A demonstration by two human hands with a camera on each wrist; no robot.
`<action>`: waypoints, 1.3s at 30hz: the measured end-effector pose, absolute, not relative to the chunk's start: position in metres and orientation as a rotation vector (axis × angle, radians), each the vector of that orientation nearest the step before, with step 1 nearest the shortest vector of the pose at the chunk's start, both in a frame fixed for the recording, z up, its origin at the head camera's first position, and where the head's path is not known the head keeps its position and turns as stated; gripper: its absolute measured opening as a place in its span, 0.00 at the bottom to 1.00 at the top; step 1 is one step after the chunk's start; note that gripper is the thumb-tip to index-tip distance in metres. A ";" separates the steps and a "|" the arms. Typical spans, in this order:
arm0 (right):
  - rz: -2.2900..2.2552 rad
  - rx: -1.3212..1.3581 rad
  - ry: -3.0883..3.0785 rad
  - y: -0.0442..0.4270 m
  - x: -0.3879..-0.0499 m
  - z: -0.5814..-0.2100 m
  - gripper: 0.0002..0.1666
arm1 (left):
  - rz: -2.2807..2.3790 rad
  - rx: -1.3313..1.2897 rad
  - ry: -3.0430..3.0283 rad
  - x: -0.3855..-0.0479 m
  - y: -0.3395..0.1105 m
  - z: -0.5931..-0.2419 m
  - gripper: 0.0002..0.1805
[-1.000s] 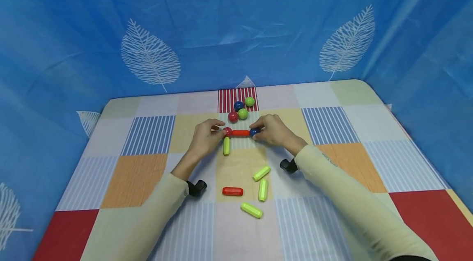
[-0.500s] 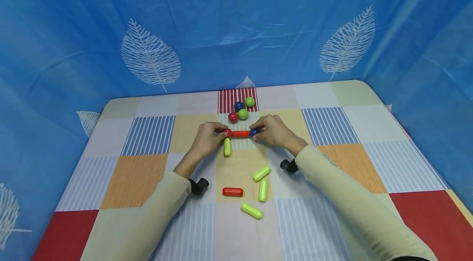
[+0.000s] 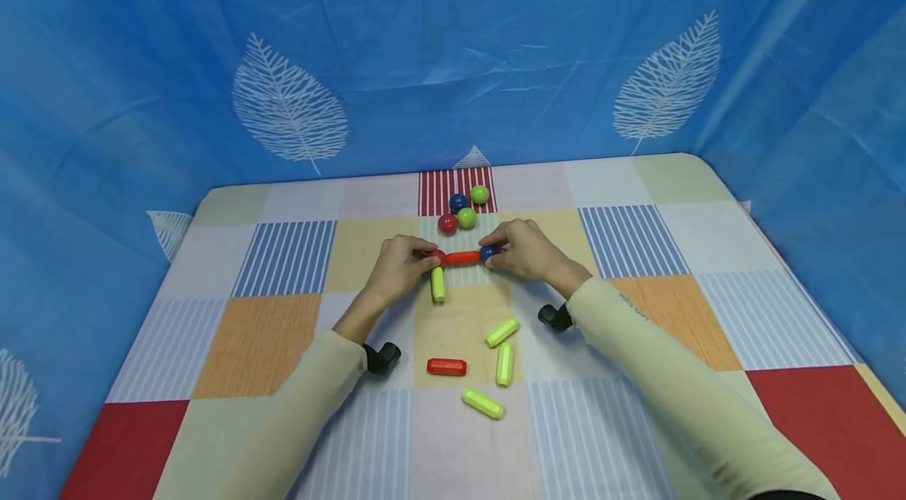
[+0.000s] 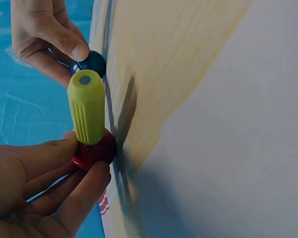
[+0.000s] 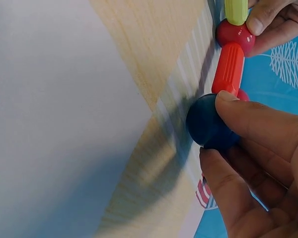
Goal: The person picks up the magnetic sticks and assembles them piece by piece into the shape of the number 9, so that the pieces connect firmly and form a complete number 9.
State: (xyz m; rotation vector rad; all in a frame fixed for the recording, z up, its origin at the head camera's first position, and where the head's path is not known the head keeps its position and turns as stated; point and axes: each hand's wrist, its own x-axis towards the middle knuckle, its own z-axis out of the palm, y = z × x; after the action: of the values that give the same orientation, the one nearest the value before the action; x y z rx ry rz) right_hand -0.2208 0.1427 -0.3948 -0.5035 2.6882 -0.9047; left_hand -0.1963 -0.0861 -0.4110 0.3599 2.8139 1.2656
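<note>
The left hand [image 3: 398, 268] [image 4: 49, 183] pinches a red ball [image 4: 95, 151] between thumb and fingers. A yellow-green rod [image 4: 87, 106] [image 3: 438, 285] joins that ball and points toward the person. A red rod [image 3: 463, 258] [image 5: 229, 69] runs from the red ball to a blue ball [image 5: 208, 121] [image 4: 91, 64]. Around the blue ball curl the thumb and fingers of the right hand [image 3: 527, 252] [image 5: 263, 153]. In the left wrist view the yellow-green rod hides the red one.
Behind the hands sit a loose red ball [image 3: 447, 224], a blue ball [image 3: 458, 203] and two green balls [image 3: 466, 218] [image 3: 479, 194]. Nearer the person lie a red rod [image 3: 447, 367] and three yellow-green rods [image 3: 502, 332] [image 3: 505, 365] [image 3: 483, 403] on the patchwork cloth [image 3: 269, 351].
The left hand has shifted slightly right and nearer the person, with the red ball and yellow-green rod. The red rod's left end has moved slightly nearer the person; the right hand stays nearly still.
</note>
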 end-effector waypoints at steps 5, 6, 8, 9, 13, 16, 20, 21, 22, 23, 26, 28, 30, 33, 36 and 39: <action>-0.909 -0.494 2.688 0.142 -0.219 -0.393 0.21 | 1.271 0.349 2.816 -0.196 -0.086 -0.412 0.12; -0.909 -0.494 2.689 0.142 -0.219 -0.393 0.21 | 1.271 0.341 2.815 -0.196 -0.085 -0.412 0.13; -0.913 -0.494 2.688 0.142 -0.219 -0.393 0.21 | 1.273 0.326 2.811 -0.196 -0.085 -0.413 0.13; -0.915 -0.496 2.690 0.141 -0.219 -0.393 0.21 | 1.272 0.319 2.811 -0.197 -0.086 -0.413 0.13; -0.919 -0.492 2.692 0.142 -0.220 -0.396 0.21 | 1.278 0.315 2.806 -0.197 -0.085 -0.415 0.13; -0.913 -0.490 2.697 0.143 -0.220 -0.396 0.21 | 1.282 0.325 2.805 -0.197 -0.086 -0.415 0.13; -0.911 -0.485 2.700 0.143 -0.220 -0.396 0.21 | 1.273 0.328 2.807 -0.197 -0.085 -0.415 0.14; -0.912 -0.484 2.699 0.143 -0.220 -0.396 0.21 | 1.266 0.328 2.808 -0.197 -0.085 -0.414 0.14; -0.912 -0.483 2.699 0.143 -0.220 -0.395 0.21 | 1.259 0.327 2.809 -0.197 -0.085 -0.414 0.14; -0.911 -0.482 2.700 0.143 -0.220 -0.395 0.21 | 1.252 0.327 2.808 -0.196 -0.085 -0.413 0.14; -0.911 -0.477 2.699 0.143 -0.220 -0.395 0.21 | 1.226 0.334 2.807 -0.197 -0.084 -0.412 0.14; -0.909 -0.477 2.701 0.143 -0.219 -0.396 0.21 | 1.207 0.350 2.807 -0.197 -0.085 -0.411 0.14; -0.914 -0.481 2.701 0.143 -0.219 -0.396 0.20 | 1.189 0.365 2.799 -0.198 -0.086 -0.410 0.14; -0.925 -0.488 2.692 0.143 -0.219 -0.396 0.20 | 1.173 0.389 2.776 -0.201 -0.090 -0.407 0.16; -0.934 -0.498 2.683 0.143 -0.220 -0.396 0.20 | 1.196 0.410 2.771 -0.208 -0.093 -0.399 0.16; -0.934 -0.496 2.689 0.143 -0.220 -0.396 0.20 | 1.242 0.440 2.795 -0.221 -0.092 -0.390 0.16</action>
State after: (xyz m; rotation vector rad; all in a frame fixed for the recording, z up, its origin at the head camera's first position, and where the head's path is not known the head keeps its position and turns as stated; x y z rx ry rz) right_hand -0.2202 0.1432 -0.3962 -0.4964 2.6886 -0.9339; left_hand -0.2208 -0.0925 -0.3897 0.4400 2.7953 1.2421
